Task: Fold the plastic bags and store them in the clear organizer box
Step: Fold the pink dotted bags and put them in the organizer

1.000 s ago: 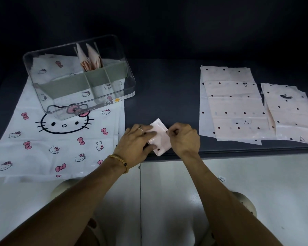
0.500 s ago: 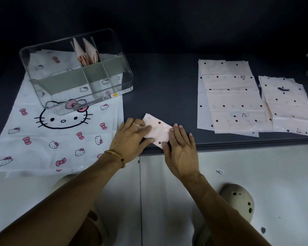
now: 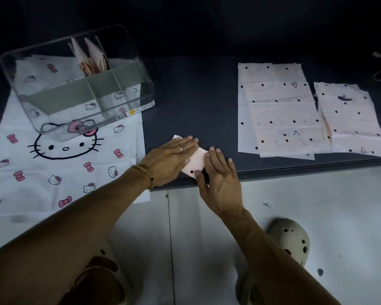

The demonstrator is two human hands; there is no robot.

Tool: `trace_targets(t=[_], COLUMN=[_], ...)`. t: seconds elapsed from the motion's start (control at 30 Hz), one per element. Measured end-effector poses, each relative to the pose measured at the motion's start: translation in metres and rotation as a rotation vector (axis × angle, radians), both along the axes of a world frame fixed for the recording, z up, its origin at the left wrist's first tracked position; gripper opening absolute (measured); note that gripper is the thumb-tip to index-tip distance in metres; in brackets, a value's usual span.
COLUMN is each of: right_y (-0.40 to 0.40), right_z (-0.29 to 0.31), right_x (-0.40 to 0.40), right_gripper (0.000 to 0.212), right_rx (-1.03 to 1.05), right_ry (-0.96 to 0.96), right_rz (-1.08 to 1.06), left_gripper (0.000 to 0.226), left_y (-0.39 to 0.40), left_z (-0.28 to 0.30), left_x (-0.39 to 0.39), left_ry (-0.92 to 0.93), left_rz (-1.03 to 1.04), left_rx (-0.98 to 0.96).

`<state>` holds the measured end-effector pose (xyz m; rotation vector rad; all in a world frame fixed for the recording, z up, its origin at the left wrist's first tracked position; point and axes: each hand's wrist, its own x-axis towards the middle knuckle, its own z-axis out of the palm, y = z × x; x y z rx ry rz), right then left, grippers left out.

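Folded pink dotted bag [image 3: 195, 162] pressed flat at near edge of dark worktop [image 3: 196, 102]. Left hand [image 3: 168, 160] laid on its left part, fingers straight; right hand [image 3: 220, 179] laid on its right part, fingers straight (nothing gripped). Clear organizer box [image 3: 141, 96] seen far left on cat-print bag [image 3: 59, 168], folded bags [image 3: 90, 57] standing upright in back compartment. Flat pink bags [image 3: 279, 111] lying well apart on right.

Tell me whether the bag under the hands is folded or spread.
Folded: the pink dotted bag is a small packet, pressed flat by the left hand and right hand.
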<state>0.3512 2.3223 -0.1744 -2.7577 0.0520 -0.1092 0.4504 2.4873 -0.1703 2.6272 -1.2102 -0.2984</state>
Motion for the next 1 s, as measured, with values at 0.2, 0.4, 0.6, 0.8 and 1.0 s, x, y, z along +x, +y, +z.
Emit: trace_targets(t=[0.2, 0.4, 0.6, 0.8, 1.0], right_y=[0.001, 0.0, -0.005, 0.012, 0.051], right_z=[-0.001, -0.001, 0.007, 0.06, 0.098], right_x=[0.0, 0.0, 0.008, 0.059, 0.116], right_gripper=[0.053, 0.052, 0.056, 0.053, 0.014], right_rx=[0.012, 0.027, 0.091, 0.667, 1.027], right_ry=[-0.017, -0.025, 0.119, 0.167, 0.157], right_rz=[-0.007, 0.009, 0.035, -0.221, -0.107], left_gripper=[0.049, 0.041, 0.011, 0.005, 0.008], left_y=[0.023, -0.006, -0.015, 0.028, 0.052], left_z=[0.009, 0.025, 0.041, 0.062, 0.074], left_x=[0.034, 0.028, 0.032, 0.031, 0.048], left_ry=[0.008, -0.057, 0.24, 0.575, 0.716], left_rz=[0.071, 0.15, 0.317, 0.734, 0.956], left_rx=[0.067, 0.024, -0.035, -0.73, -1.075])
